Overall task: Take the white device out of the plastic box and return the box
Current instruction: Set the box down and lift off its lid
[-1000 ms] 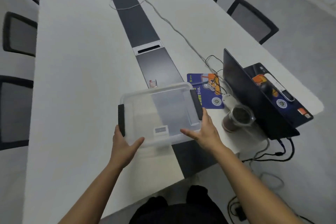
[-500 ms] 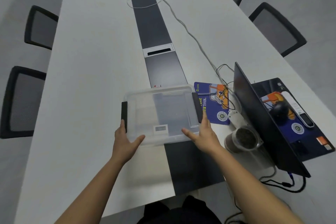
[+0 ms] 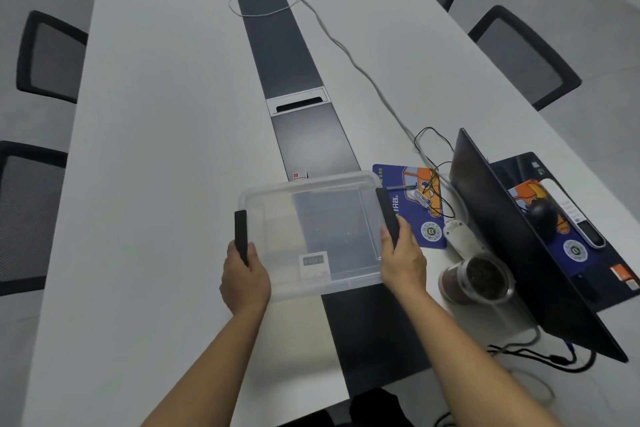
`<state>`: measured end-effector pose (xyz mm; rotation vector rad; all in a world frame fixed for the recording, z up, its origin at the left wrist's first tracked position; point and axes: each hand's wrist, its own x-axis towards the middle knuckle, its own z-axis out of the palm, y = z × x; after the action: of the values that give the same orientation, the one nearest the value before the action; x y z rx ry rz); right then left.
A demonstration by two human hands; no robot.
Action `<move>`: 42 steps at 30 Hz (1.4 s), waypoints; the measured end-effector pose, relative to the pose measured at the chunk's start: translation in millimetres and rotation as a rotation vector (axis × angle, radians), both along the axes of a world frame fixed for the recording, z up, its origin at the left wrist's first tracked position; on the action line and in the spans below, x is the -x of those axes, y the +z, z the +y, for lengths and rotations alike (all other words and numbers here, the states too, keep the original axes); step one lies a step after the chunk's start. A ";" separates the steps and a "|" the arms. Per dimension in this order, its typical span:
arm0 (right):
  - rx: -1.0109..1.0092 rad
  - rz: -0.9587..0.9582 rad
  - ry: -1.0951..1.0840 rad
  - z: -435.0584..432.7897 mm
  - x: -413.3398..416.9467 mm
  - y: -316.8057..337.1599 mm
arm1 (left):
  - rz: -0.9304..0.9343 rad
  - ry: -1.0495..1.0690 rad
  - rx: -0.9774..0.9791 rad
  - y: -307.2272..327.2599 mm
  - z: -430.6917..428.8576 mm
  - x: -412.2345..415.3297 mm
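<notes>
- Long white table [image 3: 166, 149] carries a clear plastic box [image 3: 311, 236]; the white device [image 3: 313, 263] lies inside, by its near wall
- my left hand [image 3: 244, 276] and right hand [image 3: 403, 262] clamp the box's black side latches

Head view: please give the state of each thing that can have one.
plastic box: lidded, on the table
white device: inside the box
left hand: gripping the left latch
right hand: gripping the right latch
laptop: open
glass jar: upright
</notes>
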<state>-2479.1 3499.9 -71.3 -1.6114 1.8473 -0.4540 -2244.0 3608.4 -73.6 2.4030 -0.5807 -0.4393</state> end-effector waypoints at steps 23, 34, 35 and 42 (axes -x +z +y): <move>0.068 0.051 0.057 -10.6 2.5 -6.0 | -0.036 -0.002 -0.075 -0.4 -1.6 -4.4; 0.160 -0.199 -0.229 46.2 2.7 31.8 | 0.244 -0.015 0.390 52.6 31.4 16.7; 0.177 -0.198 -0.272 59.5 5.5 31.0 | 0.265 -0.033 0.403 52.5 39.1 23.6; 0.044 -0.117 -0.519 161.1 66.9 -17.5 | 0.321 -0.394 0.302 14.1 111.6 63.2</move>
<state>-2546.0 3661.0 -88.8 -1.0882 2.1668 -0.7974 -2307.2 3720.0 -59.6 1.8803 -0.9030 -0.8226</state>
